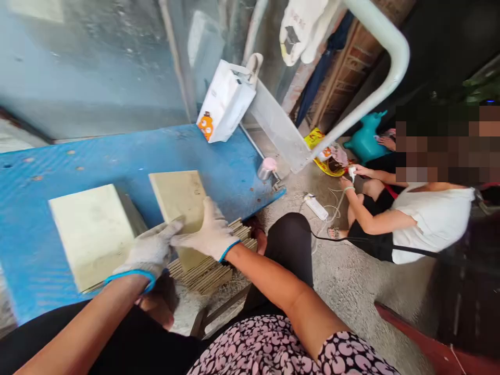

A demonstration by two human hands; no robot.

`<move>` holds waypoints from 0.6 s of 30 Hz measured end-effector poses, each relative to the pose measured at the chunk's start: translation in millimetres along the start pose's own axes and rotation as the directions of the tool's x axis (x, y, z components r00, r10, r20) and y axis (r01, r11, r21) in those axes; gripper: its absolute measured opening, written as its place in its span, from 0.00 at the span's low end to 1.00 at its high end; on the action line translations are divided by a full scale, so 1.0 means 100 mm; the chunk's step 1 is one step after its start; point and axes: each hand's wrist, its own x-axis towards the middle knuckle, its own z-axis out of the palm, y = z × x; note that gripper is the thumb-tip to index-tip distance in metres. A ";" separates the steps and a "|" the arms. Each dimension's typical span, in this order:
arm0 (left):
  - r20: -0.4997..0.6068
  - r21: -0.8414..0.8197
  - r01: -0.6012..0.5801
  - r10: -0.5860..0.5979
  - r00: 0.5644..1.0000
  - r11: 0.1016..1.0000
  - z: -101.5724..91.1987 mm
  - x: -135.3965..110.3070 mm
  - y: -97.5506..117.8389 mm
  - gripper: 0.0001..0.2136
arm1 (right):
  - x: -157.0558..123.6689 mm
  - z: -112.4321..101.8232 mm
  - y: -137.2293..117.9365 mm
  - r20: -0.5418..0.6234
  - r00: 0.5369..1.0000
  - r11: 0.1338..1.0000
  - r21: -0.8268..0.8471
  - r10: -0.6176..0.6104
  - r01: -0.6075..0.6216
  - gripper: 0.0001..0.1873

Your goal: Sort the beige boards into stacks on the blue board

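Both my hands wear white gloves with blue cuffs. My right hand (209,232) lies on a pale yellow-green board (177,195), fingers wrapped over its right edge, the board resting on a stack (216,268) of thin boards. My left hand (150,250) grips the same board's lower left edge with the thumb stretched toward the right hand. A second pale board (91,232) lies to the left on another stack, against the blue table (117,151).
A white paper bag (224,101) stands at the blue table's far edge, with a small pink-lidded metal cup (267,167) beside it. Another person (410,208) in a white top sits on the concrete floor at right, near a power strip (316,207). A white pipe (385,62) curves overhead.
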 end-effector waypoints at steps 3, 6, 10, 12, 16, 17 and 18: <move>-0.010 -0.140 0.072 -0.074 0.997 0.988 0.10 -0.01 0.03 0.23 | 0.15 0.16 0.08 0.041 0.999 0.999 -0.030 -0.013 0.015 0.77; 0.008 -0.270 0.133 -0.136 0.991 0.954 0.08 0.07 -0.03 0.23 | 0.32 0.27 0.16 0.047 0.999 0.999 -0.039 -0.021 0.023 0.76; -0.010 -0.284 0.141 -0.150 0.989 0.948 0.03 0.24 -0.17 0.23 | 0.50 0.36 0.19 0.083 0.996 1.000 -0.009 -0.021 0.022 0.71; -0.012 -0.251 0.145 -0.153 0.988 0.957 0.02 0.33 -0.21 0.22 | 0.58 0.39 0.17 0.097 0.995 0.998 -0.046 0.034 -0.029 0.70; -0.056 -0.137 0.096 -0.105 0.993 0.986 0.00 0.49 -0.16 0.17 | 0.79 0.44 0.06 0.084 0.990 0.987 -0.127 0.111 -0.100 0.65; -0.083 -0.107 0.054 -0.063 0.995 0.993 -0.02 0.53 -0.12 0.16 | 0.86 0.45 0.03 0.085 0.990 0.986 -0.132 0.115 -0.103 0.63; -0.117 -0.067 -0.010 0.002 0.993 0.998 -0.06 0.55 -0.07 0.15 | 0.92 0.47 0.00 0.084 0.990 0.986 -0.134 0.115 -0.104 0.62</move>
